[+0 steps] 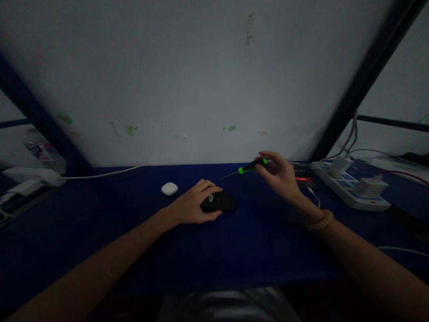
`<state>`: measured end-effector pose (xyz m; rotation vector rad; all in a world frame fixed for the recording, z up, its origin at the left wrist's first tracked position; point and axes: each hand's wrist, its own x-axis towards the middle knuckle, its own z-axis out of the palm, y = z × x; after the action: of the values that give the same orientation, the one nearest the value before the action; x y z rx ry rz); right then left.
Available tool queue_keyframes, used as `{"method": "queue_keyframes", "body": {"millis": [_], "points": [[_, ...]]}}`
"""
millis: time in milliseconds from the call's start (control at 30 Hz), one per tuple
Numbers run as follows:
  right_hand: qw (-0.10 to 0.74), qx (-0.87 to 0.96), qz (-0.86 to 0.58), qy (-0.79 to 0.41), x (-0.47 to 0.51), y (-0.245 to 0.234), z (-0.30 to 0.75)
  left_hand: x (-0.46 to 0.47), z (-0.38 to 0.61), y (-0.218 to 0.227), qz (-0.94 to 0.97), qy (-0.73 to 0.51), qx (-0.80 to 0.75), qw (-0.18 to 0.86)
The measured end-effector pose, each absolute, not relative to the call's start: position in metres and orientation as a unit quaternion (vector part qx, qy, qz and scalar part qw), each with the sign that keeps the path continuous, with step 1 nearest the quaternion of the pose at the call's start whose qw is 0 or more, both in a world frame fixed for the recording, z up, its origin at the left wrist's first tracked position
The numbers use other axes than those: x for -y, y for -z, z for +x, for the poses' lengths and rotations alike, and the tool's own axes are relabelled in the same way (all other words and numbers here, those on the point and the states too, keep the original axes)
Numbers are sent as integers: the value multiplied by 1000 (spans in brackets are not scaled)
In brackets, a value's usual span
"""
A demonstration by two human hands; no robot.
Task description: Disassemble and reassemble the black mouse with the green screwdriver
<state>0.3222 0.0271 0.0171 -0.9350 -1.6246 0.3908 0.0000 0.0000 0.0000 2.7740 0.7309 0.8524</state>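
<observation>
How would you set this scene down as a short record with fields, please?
Left hand: gripping a dark mouse-shaped device
Right hand: holding a black-and-green screwdriver
Screwdriver tip: pointing left, apart from the device
Right wrist: pale bracelet
Beyond the left forearm: small white case
Far right: white power strip with plugs in it
Surface: blue table
Behind: pale wall with peeled marks

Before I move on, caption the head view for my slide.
Left hand gripping a black mouse-shaped device; right hand holding a black-and-green screwdriver over a blue tabletop.
</observation>
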Motion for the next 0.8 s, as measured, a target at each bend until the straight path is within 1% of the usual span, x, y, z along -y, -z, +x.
{"method": "queue_keyframes", "body": {"millis": [33, 100, 167, 233, 433, 800], "points": [[612, 675, -375, -169, -24, -22, 322, 0, 0, 0, 924, -284, -244, 75], [668, 645, -346, -135, -17, -30, 322, 0, 1, -1, 924, -283, -247, 77], [701, 623, -336, -87, -10, -38, 323, 0, 1, -2, 924, -280, -248, 78], [715, 617, -326, -48, -3, -43, 325, 0, 1, -2, 924, -280, -248, 75], [678, 661, -320, 15, 8, -45, 326, -2, 1, 2, 920, -287, -256, 74], [656, 683, -320, 20, 10, -45, 324, -2, 3, 3, 919, -294, -254, 66]]}}
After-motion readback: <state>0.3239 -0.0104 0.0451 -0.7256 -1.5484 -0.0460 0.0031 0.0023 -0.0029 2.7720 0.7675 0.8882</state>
